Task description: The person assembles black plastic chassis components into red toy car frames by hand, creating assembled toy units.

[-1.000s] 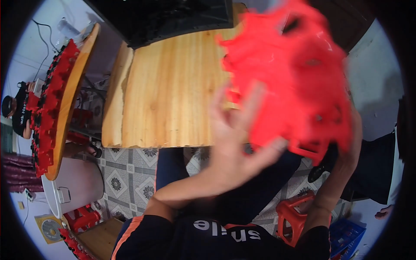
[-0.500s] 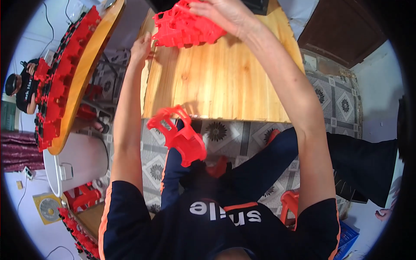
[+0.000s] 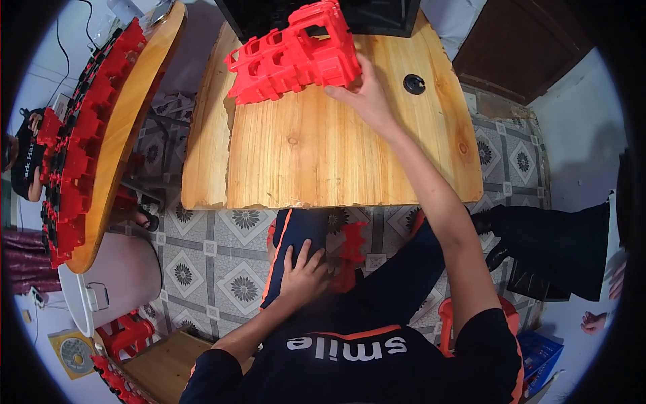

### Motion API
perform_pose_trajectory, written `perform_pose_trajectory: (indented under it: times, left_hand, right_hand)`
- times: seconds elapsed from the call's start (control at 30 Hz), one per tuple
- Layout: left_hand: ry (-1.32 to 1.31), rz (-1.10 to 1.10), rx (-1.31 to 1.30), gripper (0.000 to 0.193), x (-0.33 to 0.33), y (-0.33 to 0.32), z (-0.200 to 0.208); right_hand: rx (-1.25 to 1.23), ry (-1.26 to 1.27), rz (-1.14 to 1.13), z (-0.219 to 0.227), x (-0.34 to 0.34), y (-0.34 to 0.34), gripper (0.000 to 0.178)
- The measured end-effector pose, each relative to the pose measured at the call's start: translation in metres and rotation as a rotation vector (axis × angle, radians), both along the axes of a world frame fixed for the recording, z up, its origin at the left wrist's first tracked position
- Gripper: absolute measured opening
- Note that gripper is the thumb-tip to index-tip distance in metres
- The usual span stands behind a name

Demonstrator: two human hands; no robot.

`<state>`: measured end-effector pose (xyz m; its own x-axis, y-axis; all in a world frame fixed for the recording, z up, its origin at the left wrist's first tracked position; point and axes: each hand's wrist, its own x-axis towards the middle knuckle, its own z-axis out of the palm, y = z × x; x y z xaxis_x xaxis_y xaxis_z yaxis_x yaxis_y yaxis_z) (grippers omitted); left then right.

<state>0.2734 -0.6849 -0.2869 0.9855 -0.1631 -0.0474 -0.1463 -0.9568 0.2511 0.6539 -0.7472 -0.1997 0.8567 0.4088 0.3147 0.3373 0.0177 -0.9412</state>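
A red molded plastic frame with several square openings is tilted over the far left part of the wooden table. My right hand grips its right end, thumb on the near side and fingers partly hidden behind the frame. Down on my thigh lies my left hand, fingers spread, holding nothing. Between my legs, low down, another red plastic piece shows in part.
A black round disc lies on the table's right side; a black box stands at its back. Red and black parts line a curved wooden board at left, above a white bucket. A dark-clothed person is at right.
My left hand has come back from the table to my thigh. The red frame has turned, its right end now in my right hand. A loose red piece above my lap is gone from there.
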Motion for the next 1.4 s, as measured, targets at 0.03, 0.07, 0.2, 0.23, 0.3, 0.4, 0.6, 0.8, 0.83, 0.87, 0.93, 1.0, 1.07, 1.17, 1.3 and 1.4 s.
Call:
perform_pose_trajectory:
  times: [0.03,0.07,0.2,0.23,0.3,0.4,0.6,0.8,0.83,0.87,0.93,1.0,1.07,1.17,1.3,1.4]
  left_hand:
    - [-0.066,0.015,-0.037,0.036,0.005,0.0,-0.004]
    - [-0.073,0.004,-0.037,0.036,0.007,-0.001,-0.005]
    - [-0.106,0.013,-0.196,0.036,0.014,-0.005,0.0]
    - [-0.182,-0.012,-0.255,0.037,0.02,-0.008,0.009]
    - [-0.326,-0.08,-0.357,0.041,0.037,-0.015,0.036]
    - [-0.618,-0.16,-0.322,0.042,0.081,-0.008,0.083]
    - [-0.76,-0.205,-0.132,0.046,0.199,0.039,0.129]
    - [-0.329,-0.518,-0.092,0.051,0.271,0.025,0.085]
    - [-0.352,-0.532,0.005,0.052,0.272,0.025,0.083]
    - [-0.38,-0.55,0.094,0.052,0.276,0.023,0.08]
    - [-0.391,-0.561,0.075,0.054,0.28,0.027,0.078]
    - [-0.383,-0.623,-0.01,0.055,0.299,-0.007,0.082]
    - [-0.318,-0.519,0.137,0.057,0.28,0.042,0.091]
    - [-0.286,-0.557,0.077,0.062,0.298,0.023,0.086]
    - [-0.293,-0.517,0.098,0.061,0.294,0.023,0.101]
    - [-0.281,-0.517,0.08,0.062,0.295,0.013,0.099]
  right_hand:
    - [0.024,0.013,-0.014,-0.001,0.003,0.005,0.086]
    - [0.024,0.007,-0.024,-0.003,0.002,0.008,0.086]
    - [-0.142,-0.312,-0.469,0.003,-0.015,0.016,0.08]
    - [-0.245,-0.443,-0.649,0.01,-0.023,0.013,0.079]
    - [-0.307,-0.498,-0.622,0.02,-0.022,0.003,0.079]
    - [-0.211,-0.613,-0.586,0.025,-0.019,-0.018,0.06]
    - [-0.408,-0.211,0.846,0.061,-0.126,-0.146,0.028]
    - [-1.392,-0.1,1.14,-0.099,-0.147,-0.167,0.03]
    - [-1.423,-0.22,1.225,-0.148,-0.133,-0.157,0.032]
    - [-1.459,-0.336,1.304,-0.202,-0.12,-0.152,0.034]
    - [-1.399,-0.141,1.058,-0.296,-0.115,-0.151,0.033]
    - [-1.217,0.101,0.608,-0.437,-0.112,-0.178,0.027]
    - [-1.118,0.031,0.63,-0.428,-0.114,-0.065,0.027]
    - [-1.185,0.192,0.277,-0.436,-0.035,-0.075,0.027]
    - [-1.186,0.269,-0.209,-0.398,-0.001,-0.189,0.027]
    - [-1.141,0.305,-0.638,-0.351,-0.008,-0.325,0.027]
